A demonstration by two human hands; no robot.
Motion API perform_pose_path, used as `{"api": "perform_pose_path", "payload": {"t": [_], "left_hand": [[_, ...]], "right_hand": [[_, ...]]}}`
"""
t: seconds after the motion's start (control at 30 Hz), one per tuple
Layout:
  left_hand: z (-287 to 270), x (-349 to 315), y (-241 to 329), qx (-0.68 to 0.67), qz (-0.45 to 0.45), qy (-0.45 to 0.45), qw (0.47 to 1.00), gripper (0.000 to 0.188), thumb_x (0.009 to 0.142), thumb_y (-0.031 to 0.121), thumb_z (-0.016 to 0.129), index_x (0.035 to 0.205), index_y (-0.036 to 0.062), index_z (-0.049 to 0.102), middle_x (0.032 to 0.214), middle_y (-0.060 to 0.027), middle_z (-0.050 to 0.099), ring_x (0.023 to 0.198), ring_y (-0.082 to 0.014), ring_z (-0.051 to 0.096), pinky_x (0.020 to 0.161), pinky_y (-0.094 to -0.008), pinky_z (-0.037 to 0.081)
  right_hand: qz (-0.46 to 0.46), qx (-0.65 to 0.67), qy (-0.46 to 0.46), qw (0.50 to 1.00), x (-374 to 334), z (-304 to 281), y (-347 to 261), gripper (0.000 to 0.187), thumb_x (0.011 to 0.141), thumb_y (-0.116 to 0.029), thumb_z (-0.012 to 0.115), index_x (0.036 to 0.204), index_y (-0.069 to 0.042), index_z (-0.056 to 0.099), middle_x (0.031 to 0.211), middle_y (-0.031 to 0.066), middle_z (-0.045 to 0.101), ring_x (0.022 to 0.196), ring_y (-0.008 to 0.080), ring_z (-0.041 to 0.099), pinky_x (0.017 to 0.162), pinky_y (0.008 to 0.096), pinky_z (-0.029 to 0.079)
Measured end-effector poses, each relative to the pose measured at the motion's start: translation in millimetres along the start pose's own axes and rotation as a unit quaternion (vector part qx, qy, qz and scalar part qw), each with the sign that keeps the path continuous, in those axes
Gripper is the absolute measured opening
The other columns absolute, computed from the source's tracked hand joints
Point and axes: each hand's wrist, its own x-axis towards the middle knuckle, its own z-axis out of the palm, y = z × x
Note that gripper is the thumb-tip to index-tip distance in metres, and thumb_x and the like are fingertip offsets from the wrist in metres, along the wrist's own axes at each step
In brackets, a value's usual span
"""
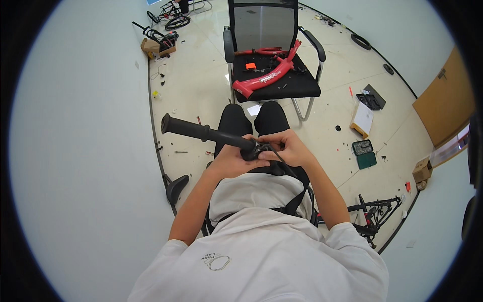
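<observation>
Over my lap I hold a black bicycle handlebar piece [219, 135] with a flanged rubber grip, its free end pointing out to the left. My left hand [234, 160] is closed around its inner end from below. At that same end, the fingers of my right hand [289, 148] pinch a small dark fitting [260, 148], perhaps a lever or clamp. A thin black cable [277, 155] runs from it toward my right hip. The fingers partly cover the fitting, so its exact kind is hidden.
Ahead stands a black mesh chair [302, 90] with a red bicycle frame [266, 78] on its seat. On the floor lie a black saddle [176, 189] at left, an opened green case [366, 160] and a white box [362, 120] at right, and a dark frame [380, 214] at lower right.
</observation>
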Motion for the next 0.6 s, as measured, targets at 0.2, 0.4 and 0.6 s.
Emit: {"api": "perform_pose_path", "payload": {"t": [0.2,0.4,0.6], "left_hand": [[11,3,-20,-0.032,0.093,0.06,0.993,0.057,0.074,0.029,0.088,0.115,0.0046,0.057,0.084,-0.0041,0.063,0.079,-0.0152,0.059,0.077,-0.0316,0.048],[14,2,-16,-0.131,0.082,0.055,0.987,0.05,0.084,0.016,0.076,0.126,0.0067,0.051,0.08,-0.0019,0.061,0.074,-0.0098,0.056,0.068,-0.0264,0.044],[22,2,-30,-0.182,0.125,0.024,0.975,0.04,0.089,0.006,0.069,0.124,0.0077,0.05,0.071,0.0006,0.056,0.055,-0.0065,0.053,0.049,-0.0225,0.04]], "right_hand": [[-0.005,0.054,-0.004,0.998,5,6,30,0.04,0.085,-0.019,0.079,0.119,0.0,0.069,0.059,-0.0075,0.042,0.056,0.0029,0.032,0.051,0.0238,0.025],[0.029,0.106,-0.02,0.994,2,8,34,0.035,0.09,-0.02,0.074,0.117,0.001,0.07,0.067,-0.0054,0.051,0.06,0.0021,0.037,0.053,0.0224,0.031],[-0.007,0.039,-0.092,0.995,4,-2,29,0.03,0.092,-0.021,0.072,0.11,0.002,0.071,0.069,-0.0035,0.054,0.063,0.0031,0.039,0.055,0.023,0.034]]}}
